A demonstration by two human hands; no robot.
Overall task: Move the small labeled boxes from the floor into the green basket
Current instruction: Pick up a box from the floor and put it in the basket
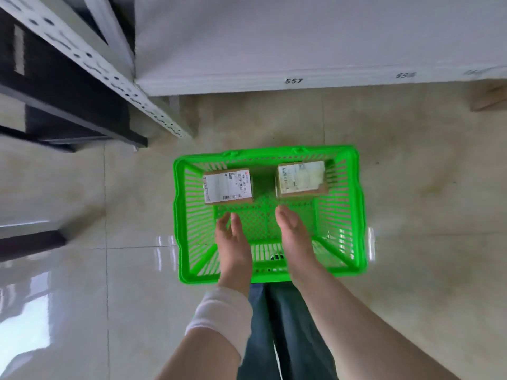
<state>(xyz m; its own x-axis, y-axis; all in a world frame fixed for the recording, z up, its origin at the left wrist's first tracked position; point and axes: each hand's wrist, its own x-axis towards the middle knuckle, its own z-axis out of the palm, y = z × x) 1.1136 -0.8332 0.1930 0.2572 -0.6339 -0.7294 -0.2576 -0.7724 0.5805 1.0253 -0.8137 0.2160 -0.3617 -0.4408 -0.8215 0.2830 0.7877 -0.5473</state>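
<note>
Two cardboard boxes, the left box (227, 186) and the right box (300, 178), lie apart at the far end of the green basket (362, 209). Above it the left hand (233, 242) and right hand (295, 234) are held with fingers (236, 219) relaxed, nothing gripped. The light, slotted plastic basket could be slid over the glossy tiled floor (109, 201) if its rim were caught by a wrist. The boxes are matte, square-edged and paper-labeled.

Glossy beige floor tiles (82, 270) meet white metal shelving (274, 50) with a perforated upright (109, 75).
</note>
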